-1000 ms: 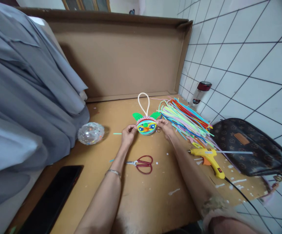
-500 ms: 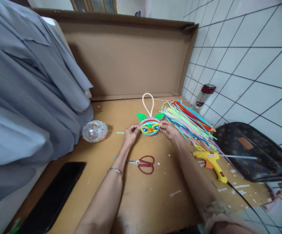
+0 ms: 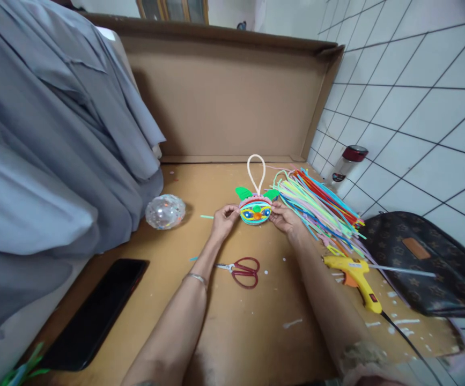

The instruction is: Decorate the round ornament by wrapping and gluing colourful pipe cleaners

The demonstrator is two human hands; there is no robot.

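Note:
Between my two hands is a small round ornament [image 3: 256,211] shaped like an animal face, with green ears, blue eyes, an orange nose and a white cord loop [image 3: 256,171] standing up from its top. My left hand [image 3: 224,221] pinches its left edge, fingers closed. On the opposite edge, my right hand [image 3: 285,217] grips it with thumb and fingers. Red-handled scissors [image 3: 240,271] lie on the table nearer to me, by my left forearm. A bundle of colourful pipe cleaners [image 3: 316,203] spreads out just beyond my right hand.
A yellow glue gun [image 3: 356,276] with its cord and a dark patterned bag [image 3: 429,262] lie at right. A lidded bottle [image 3: 347,163] stands by the tiled wall. At left are a clear ball [image 3: 165,212], a black phone [image 3: 95,316] and grey cloth [image 3: 55,134]. Cardboard [image 3: 232,102] closes the back.
The whole scene has shifted slightly right as the camera turned a little left. Both hands still hold the ornament by its sides, with little other change.

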